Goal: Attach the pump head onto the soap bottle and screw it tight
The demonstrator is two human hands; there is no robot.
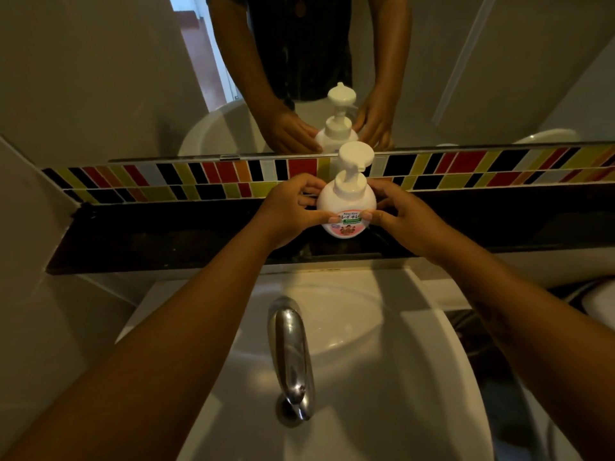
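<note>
Your left hand [286, 207] and right hand [399, 211] close their fingers [327, 216] round the soap bottle [346, 207], pump head [354, 156] on, upright on the dark desk [166, 241] beneath striped tiles [206, 181] and mirror [100, 78], behind the sink [366, 327].

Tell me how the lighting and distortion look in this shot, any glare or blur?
Head view: dim, warm light; the white bottle is the brightest thing and its label stays legible. Soft glare streaks the faucet and sink. Wide-angle bending curves the tile strip and stretches the forearms. The mirror reflection looks softer.
</note>
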